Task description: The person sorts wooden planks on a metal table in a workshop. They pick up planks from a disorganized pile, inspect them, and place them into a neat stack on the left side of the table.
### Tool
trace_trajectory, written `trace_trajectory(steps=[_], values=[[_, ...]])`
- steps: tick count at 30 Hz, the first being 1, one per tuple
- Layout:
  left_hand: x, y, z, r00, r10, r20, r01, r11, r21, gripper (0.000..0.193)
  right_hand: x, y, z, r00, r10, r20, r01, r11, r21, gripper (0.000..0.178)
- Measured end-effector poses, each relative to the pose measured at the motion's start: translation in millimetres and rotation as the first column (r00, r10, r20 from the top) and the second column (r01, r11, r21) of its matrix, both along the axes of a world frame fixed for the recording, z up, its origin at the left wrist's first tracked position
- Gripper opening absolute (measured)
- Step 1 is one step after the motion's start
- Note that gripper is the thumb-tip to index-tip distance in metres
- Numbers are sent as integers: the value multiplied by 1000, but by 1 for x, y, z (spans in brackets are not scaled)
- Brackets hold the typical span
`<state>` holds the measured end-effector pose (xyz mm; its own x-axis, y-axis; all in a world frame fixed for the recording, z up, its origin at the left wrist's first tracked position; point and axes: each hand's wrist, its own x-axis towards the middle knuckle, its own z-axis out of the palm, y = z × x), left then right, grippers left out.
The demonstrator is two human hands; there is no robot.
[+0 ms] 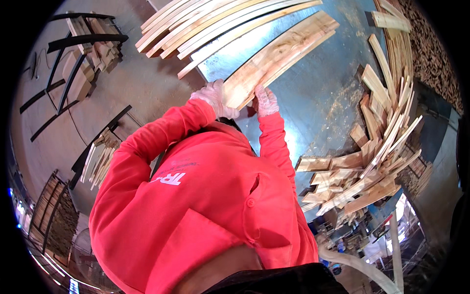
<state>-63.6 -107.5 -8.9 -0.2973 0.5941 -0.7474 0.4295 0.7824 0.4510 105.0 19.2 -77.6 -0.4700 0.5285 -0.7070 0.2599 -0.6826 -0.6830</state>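
A wide wooden board slants away from me to the far right over a shiny metal table. The near left corner of this board is in my left hand, which wears a thin pale glove. Gripping its right edge close to the same end is my right hand, gloved alike. Parts of the fingers of both hands are hidden by the wood. Just left of the board, several long narrow wooden strips lie side by side at the table's far left.
A loose heap of wooden offcuts spreads along the right side. Sawdust dots the table. On the floor to the left stand black metal racks with wood blocks and a bundle of wooden strips. A pale hose curves at lower right.
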Motion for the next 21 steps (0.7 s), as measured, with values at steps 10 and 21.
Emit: trace_trajectory(steps=[10,21], values=[[15,-10,9,890,258,-375,144,622,770,62,10,4,18,956,-276,-100,292,929,226,44],[-28,-46,-11,749,411,-520,-213,892,398,44,77,7,28,949,-316,9,302,913,275,52]])
